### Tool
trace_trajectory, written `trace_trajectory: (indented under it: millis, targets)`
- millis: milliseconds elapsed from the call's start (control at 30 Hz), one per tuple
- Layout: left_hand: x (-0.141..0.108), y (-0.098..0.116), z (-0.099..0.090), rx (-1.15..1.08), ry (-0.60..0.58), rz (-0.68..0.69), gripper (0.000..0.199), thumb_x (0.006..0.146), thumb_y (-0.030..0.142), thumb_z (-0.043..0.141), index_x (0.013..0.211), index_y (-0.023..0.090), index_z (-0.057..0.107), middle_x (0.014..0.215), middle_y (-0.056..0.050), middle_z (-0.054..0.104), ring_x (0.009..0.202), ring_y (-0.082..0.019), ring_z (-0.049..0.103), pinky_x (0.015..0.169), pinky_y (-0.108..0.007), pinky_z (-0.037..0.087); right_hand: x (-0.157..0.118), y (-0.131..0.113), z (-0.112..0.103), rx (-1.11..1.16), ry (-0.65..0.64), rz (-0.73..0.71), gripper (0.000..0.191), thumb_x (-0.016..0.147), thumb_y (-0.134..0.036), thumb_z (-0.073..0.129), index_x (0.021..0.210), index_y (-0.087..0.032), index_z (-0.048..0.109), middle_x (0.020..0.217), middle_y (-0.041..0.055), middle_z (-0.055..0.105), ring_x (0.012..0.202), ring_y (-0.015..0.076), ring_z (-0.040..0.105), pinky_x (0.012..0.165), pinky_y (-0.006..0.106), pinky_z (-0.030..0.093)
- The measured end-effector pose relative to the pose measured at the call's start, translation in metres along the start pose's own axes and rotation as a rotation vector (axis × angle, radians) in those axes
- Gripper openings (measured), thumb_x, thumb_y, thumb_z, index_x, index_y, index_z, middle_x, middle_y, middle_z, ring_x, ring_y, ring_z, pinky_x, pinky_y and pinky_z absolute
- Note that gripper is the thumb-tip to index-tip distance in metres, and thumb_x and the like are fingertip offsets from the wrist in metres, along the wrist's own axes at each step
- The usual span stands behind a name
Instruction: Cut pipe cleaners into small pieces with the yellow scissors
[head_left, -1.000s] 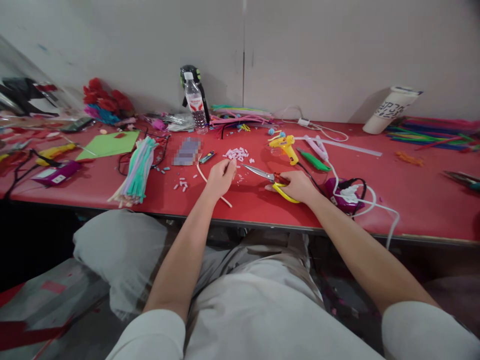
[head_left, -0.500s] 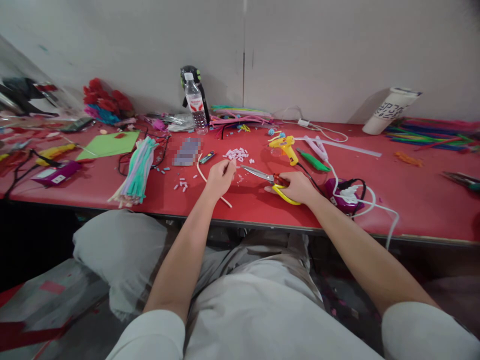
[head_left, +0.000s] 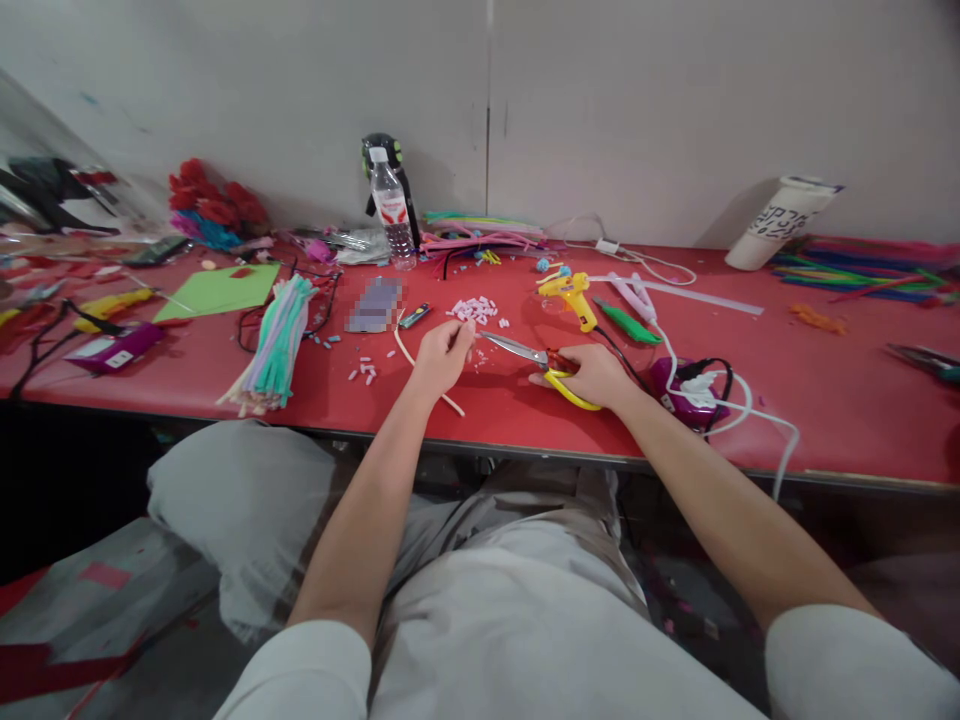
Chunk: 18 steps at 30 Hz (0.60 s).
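My right hand [head_left: 592,376] is wrapped round the red and yellow handles of a pair of scissors [head_left: 517,348], whose blades point left. The blade tips reach the fingertips of my left hand [head_left: 444,355], which is closed in a pinch; what it holds is too small to make out. Behind the fingertips lies a pile of small pale pink pieces [head_left: 480,308]. A few more pieces [head_left: 363,370] lie to the left. A cream-coloured stem [head_left: 452,404] lies on the red table [head_left: 510,425], running partly behind my left hand.
A yellow glue gun [head_left: 570,294], green pen-like tool [head_left: 628,321] and purple power block [head_left: 684,390] with white cables lie right. Left are a bundle of pastel stems [head_left: 279,340] and a phone-like blurred item [head_left: 375,304]. A water bottle [head_left: 391,210] stands behind.
The scissor tips have shifted very slightly left, closer to my left fingertips. Both hands otherwise keep almost the same place and grip.
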<state>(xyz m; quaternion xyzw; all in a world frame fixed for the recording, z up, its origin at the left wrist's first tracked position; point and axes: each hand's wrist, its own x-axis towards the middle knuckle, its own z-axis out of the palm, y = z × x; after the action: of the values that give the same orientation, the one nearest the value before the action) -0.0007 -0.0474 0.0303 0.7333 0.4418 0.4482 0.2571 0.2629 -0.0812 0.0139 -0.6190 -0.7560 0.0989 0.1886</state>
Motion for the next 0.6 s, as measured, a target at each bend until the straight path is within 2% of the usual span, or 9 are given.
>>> trace_trajectory:
  millis: [400, 600]
  targets:
    - [-0.0006, 0.0003, 0.0004, -0.015, -0.014, -0.002, 0.046, 0.097, 0.047, 0.043, 0.063, 0.018, 0.05, 0.057, 0.0, 0.054, 0.053, -0.011, 0.047, 0.056, -0.026, 0.037, 0.0018, -0.0017, 0.0, -0.024, 0.006, 0.033, 0.06, 0.066, -0.077, 0.062, 0.056, -0.021, 0.045, 0.055, -0.0001, 0.051, 0.053, 0.0128, 0.041, 0.052, 0.028, 0.024]
    - [-0.0003, -0.0002, 0.0007, -0.017, -0.006, -0.011, 0.047, 0.097, 0.048, 0.042, 0.061, 0.018, 0.05, 0.056, -0.001, 0.054, 0.053, -0.011, 0.048, 0.056, -0.026, 0.037, 0.0001, -0.0017, -0.0017, 0.005, 0.011, 0.054, 0.061, 0.066, -0.078, 0.062, 0.057, -0.021, 0.042, 0.053, -0.0016, 0.047, 0.051, 0.0116, 0.039, 0.051, 0.029, 0.022]
